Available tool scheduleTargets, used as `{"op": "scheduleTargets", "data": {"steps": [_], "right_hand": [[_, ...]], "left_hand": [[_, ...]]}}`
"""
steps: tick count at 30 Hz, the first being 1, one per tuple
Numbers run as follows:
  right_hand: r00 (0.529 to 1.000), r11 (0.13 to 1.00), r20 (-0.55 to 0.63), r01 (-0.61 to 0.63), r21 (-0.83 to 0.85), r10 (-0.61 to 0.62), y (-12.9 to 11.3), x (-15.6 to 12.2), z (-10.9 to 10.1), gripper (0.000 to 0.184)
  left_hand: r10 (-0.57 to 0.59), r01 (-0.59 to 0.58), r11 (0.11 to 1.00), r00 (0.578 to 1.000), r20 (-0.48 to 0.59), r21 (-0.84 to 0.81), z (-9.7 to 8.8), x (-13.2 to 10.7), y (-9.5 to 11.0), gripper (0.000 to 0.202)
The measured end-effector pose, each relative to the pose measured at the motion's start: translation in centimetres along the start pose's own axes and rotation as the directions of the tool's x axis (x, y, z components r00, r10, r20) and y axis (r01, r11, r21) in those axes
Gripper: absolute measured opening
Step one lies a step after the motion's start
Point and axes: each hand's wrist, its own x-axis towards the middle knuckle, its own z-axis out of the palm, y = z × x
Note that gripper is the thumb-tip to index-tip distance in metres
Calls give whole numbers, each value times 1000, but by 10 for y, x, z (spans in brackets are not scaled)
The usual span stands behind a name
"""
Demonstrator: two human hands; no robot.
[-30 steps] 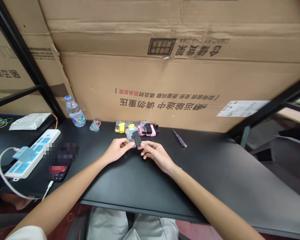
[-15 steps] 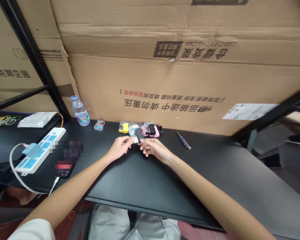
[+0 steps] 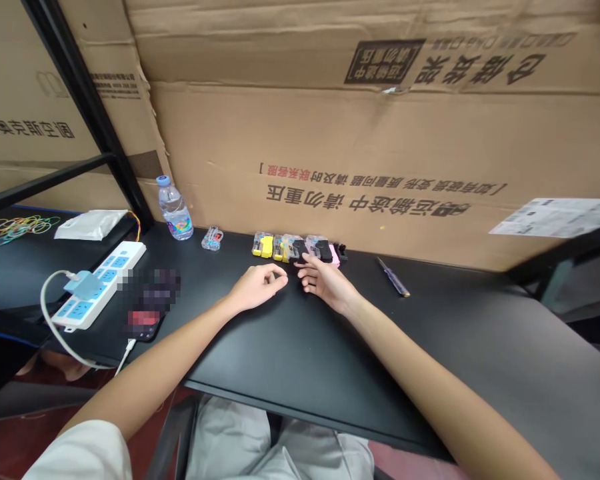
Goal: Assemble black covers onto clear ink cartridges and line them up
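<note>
A row of small plastic blocks (image 3: 280, 247) stands against the cardboard at the back of the black table (image 3: 290, 347): yellow ones on the left, a clear-and-black one (image 3: 296, 248) in the middle, a pink-and-black one (image 3: 324, 251) on the right. My left hand (image 3: 258, 285) rests on the table just in front of the row, fingers curled in, with nothing visible in them. My right hand (image 3: 325, 280) lies beside it, fingers loosely stretched toward the clear-and-black block, fingertips just short of it and holding nothing.
A screwdriver (image 3: 393, 277) lies right of the row. To the left are a small clear item (image 3: 213, 238), a water bottle (image 3: 175, 209), a white power strip (image 3: 103, 283), a phone (image 3: 147, 313) on a cable and a white bag (image 3: 93, 225). Cardboard boxes (image 3: 380, 147) wall off the back.
Both hands held the clear-and-black block between them; it now stands in the row and both hands are off it. The camera has moved closer and to the left.
</note>
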Motion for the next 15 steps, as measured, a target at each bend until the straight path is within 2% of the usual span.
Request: {"op": "scheduleTargets", "data": {"steps": [6, 15], "right_hand": [[999, 998, 19, -36, 44, 35, -3, 0, -1, 16], [999, 999, 21, 37, 27, -37, 5, -5, -6, 8]], "left_hand": [[15, -16, 998, 1000, 12, 67, 0, 0, 0, 27], [6, -9, 989, 1000, 23, 151, 0, -1, -1, 21]]}}
